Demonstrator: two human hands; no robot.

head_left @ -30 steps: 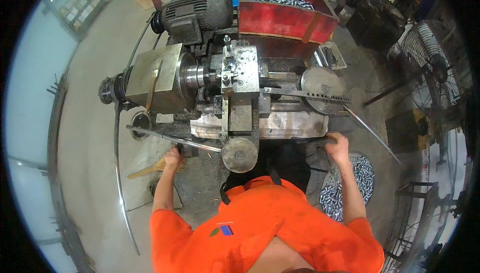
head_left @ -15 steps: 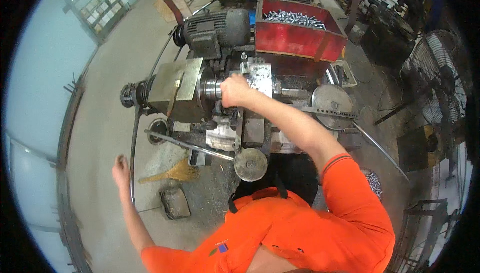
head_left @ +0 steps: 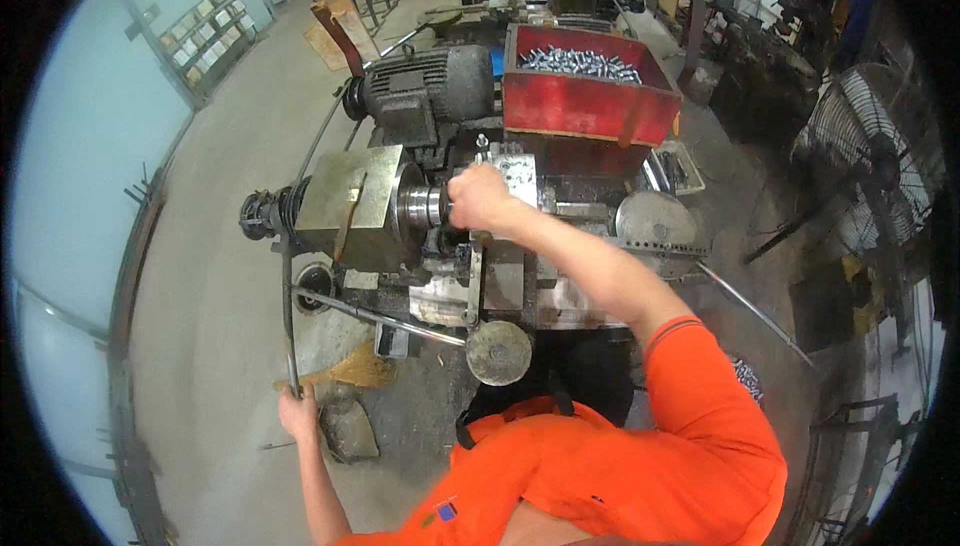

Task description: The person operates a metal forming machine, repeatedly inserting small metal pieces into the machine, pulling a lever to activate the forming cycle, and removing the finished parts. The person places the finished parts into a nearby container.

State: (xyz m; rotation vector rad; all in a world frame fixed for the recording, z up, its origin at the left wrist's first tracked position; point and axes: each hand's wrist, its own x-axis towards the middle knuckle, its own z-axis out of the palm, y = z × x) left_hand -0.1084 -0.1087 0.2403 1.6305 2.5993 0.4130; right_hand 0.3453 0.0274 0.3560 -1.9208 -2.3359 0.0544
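Observation:
My left hand (head_left: 298, 412) is closed around the lower end of a long metal lever (head_left: 289, 331), which runs up to the pulley end of a small lathe. At the lathe's spindle nose, my right hand (head_left: 480, 198) has its fingers curled in beside the shiny round collet chuck (head_left: 425, 206). Whatever those fingers hold is hidden behind the hand. Left of the chuck sits the boxy headstock (head_left: 350, 196) with a flat metal cover. A metal block (head_left: 515, 174) on the carriage lies just past my right hand.
Behind the lathe stand an electric motor (head_left: 430, 91) and a red bin (head_left: 590, 106) full of small metal parts. A bar with a round weight (head_left: 498, 353) juts out in front. At right are a round disc (head_left: 655, 224) and a fan (head_left: 860, 161). A dustpan (head_left: 350, 431) lies on the floor.
My left hand has moved right and down, from beside the lever onto its end. The lever's lower end has swung slightly right. My right hand stays by the chuck.

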